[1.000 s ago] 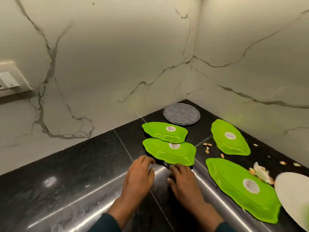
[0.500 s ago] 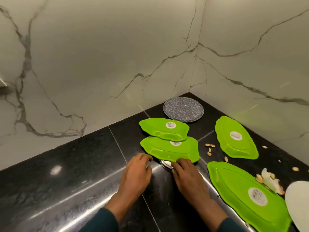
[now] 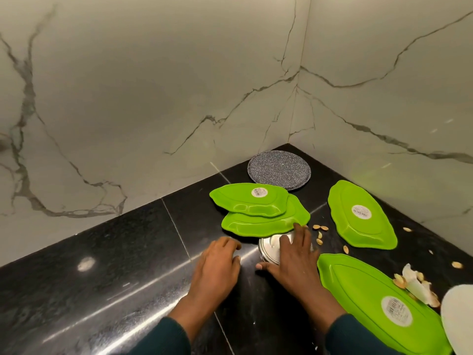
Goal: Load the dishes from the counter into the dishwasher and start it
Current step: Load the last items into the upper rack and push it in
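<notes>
Steel dish: a small round shiny steel dish (image 3: 271,249) lies on the black surface (image 3: 115,265), partly tucked under the near edge of the lower green plate and partly covered by the right hand.
Right hand: the right hand (image 3: 291,257) lies palm down over the steel dish, fingers spread and fairly straight; the fingertips reach the rim of the lower green plate, and the thumb rests on the surface just beside the dish's near-left edge. Nothing shows it curled round the dish, so it reads as flat and apart.
Left hand: the left hand (image 3: 217,262) rests palm down on the surface just left of the dish and apart from it, fingers loosely bent at the tips, holding nothing.
Stacked green plates: two leaf-shaped green plates sit upside down, the upper one (image 3: 245,203) overlapping the lower one (image 3: 256,225), just beyond both hands.
Other green plates: a third (image 3: 358,216) lies to the right near the wall, a fourth (image 3: 371,298) lies just right of the right forearm; both upside down with round stickers.
Grey plate: a speckled grey round plate (image 3: 279,170) sits in the corner, behind the stack.
White plate: the edge of a white plate (image 3: 458,321) shows at the right border.
Scraps: nut shells (image 3: 320,234) and pale peelings (image 3: 417,285) are scattered between the green plates.
</notes>
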